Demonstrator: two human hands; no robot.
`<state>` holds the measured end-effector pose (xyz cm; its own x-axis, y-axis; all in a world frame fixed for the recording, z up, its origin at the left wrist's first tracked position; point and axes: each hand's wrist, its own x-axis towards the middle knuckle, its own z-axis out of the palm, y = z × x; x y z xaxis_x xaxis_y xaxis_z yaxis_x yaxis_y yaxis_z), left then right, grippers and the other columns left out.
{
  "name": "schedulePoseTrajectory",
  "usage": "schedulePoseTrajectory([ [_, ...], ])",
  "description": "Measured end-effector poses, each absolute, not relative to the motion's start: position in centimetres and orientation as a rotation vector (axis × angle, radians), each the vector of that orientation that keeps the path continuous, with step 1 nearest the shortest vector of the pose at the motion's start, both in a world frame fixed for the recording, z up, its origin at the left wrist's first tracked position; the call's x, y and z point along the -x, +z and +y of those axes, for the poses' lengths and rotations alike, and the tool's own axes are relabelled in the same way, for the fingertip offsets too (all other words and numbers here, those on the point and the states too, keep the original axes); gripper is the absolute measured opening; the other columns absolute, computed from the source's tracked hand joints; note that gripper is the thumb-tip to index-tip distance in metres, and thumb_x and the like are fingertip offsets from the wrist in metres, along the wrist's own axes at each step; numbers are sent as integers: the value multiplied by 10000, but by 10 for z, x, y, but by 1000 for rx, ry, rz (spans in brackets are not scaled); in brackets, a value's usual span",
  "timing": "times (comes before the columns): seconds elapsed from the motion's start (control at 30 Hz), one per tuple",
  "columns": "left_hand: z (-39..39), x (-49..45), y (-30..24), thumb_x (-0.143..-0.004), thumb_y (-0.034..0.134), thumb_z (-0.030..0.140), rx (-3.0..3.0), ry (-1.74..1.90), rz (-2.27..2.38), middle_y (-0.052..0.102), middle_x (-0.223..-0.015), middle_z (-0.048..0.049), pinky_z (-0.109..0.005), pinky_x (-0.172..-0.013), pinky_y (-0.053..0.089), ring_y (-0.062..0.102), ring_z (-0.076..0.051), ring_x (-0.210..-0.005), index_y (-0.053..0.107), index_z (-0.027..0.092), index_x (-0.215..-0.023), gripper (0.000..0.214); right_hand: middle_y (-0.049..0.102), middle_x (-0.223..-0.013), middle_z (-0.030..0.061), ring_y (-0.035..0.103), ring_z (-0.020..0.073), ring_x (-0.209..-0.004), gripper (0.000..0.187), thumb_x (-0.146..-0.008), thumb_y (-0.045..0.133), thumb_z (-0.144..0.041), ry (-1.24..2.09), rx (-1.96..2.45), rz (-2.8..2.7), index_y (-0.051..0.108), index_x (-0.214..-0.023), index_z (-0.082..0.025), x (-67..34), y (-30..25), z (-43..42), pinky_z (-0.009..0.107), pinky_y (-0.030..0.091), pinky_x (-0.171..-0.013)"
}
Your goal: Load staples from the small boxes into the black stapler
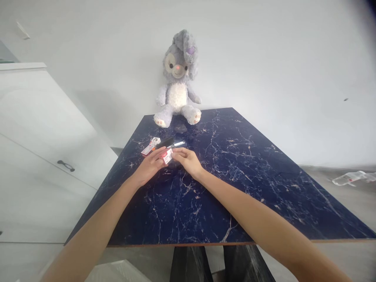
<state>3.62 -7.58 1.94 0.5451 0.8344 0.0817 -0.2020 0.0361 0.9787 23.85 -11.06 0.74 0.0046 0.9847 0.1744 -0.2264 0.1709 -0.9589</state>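
Both my hands meet over the middle of a dark blue marbled table (249, 184). My left hand (150, 166) and my right hand (187, 159) pinch a small white and red packet (167, 155) between their fingertips, just above the tabletop. Just beyond the hands lie a second small red and white box (150, 147), a black object (165, 142) and a black and white pen-like item (176, 144). What the packet contains cannot be made out.
A grey and white plush rabbit (178, 80) sits at the table's far edge against a white wall. A white cabinet with a dark handle (65, 165) stands to the left. A clear plastic wrapper (351, 178) lies on the floor at right.
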Motion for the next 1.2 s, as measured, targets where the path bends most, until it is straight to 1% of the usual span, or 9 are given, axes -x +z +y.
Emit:
schedulePoseTrajectory([
  [0.17, -79, -36, 24, -696, 914, 419, -1305, 847, 579, 701, -1258, -101, -403, -948, 549, 657, -284, -1152, 715, 264, -1261, 619, 788, -1037, 29, 736, 212, -1026, 250, -839, 737, -348, 1214, 854, -1321, 754, -1061, -234, -237, 14, -118, 380, 557, -984],
  [0.23, -78, -35, 29, -685, 916, 404, -1292, 878, 579, 732, -1138, -93, -413, -945, 546, 685, -263, -1058, 736, 230, -1187, 562, 781, -1069, 21, 735, 201, -969, 238, -881, 681, -342, 1086, 893, -1446, 754, -1091, -255, -237, 15, -120, 375, 565, -946],
  [0.37, -60, -20, 36, -762, 825, 353, -1286, 1176, 662, 715, -1181, -71, -402, -1004, 514, 670, -238, -1101, 701, 231, -1097, 377, 725, -1183, 64, 704, 178, -840, 331, -874, 632, -253, 642, 1211, -1488, 708, -1194, -227, -240, 11, -114, 349, 562, -872],
  [0.47, -36, 3, 32, -787, 724, 316, -1348, 1516, 870, 701, -1141, -50, -382, -1033, 491, 664, -210, -1085, 644, 221, -1021, 265, 637, -1320, 154, 683, 233, -1011, 483, -865, 590, -216, 451, 1519, -1390, 606, -1344, -159, -240, 8, -98, 390, 512, -982],
  [0.57, -17, 28, 20, -877, 519, 327, -1532, 1551, 1282, 690, -1187, -75, -413, -1054, 463, 638, -232, -1138, 626, 209, -1018, 213, 567, -1423, 220, 514, 364, -1316, 601, -873, 585, -267, 308, 1768, -1400, 501, -1449, -117, -232, 9, -78, 520, 381, -1110],
  [0.73, -8, 46, 11, -817, 624, 264, -1801, 1322, 1551, 731, -1153, -87, -495, -1175, 298, 527, -328, -1320, 714, 235, -825, 94, 614, -1351, 246, 495, 412, -1308, 622, -917, 542, -343, 258, 1863, -1487, 455, -1485, -104, -221, 9, -63, 574, 350, -1084],
  [0.9, -17, 30, 11, -813, 738, 367, -2278, 1139, 1529, 709, -1261, -115, -550, -1169, 264, 467, -394, -1347, 761, 254, -1096, 306, 624, -1335, 224, 517, 402, -1276, 603, -902, 524, -288, 219, 1818, -1484, 459, -1481, -134, -221, 3, -67, 563, 365, -1069],
  [1.0, -23, 20, 13, -801, 771, 382, -2330, 1153, 1523, 746, -1109, -110, -501, -1091, 367, 549, -386, -1224, 769, 257, -1106, 330, 643, -1307, 219, 511, 405, -1270, 621, -891, 524, -273, 233, 1790, -1516, 444, -1486, -114, -221, 2, -67, 552, 377, -1062],
  [1.2, -26, 23, 17, -865, 708, 382, -2117, 1419, 1732, 735, -1091, -117, -453, -1017, 415, 578, -358, -1147, 744, 215, -1104, 294, 633, -1346, 189, 484, 404, -1286, 618, -893, 518, -257, 217, 1749, -1571, 441, -1494, -134, -219, 1, -68, 539, 382, -1063],
])
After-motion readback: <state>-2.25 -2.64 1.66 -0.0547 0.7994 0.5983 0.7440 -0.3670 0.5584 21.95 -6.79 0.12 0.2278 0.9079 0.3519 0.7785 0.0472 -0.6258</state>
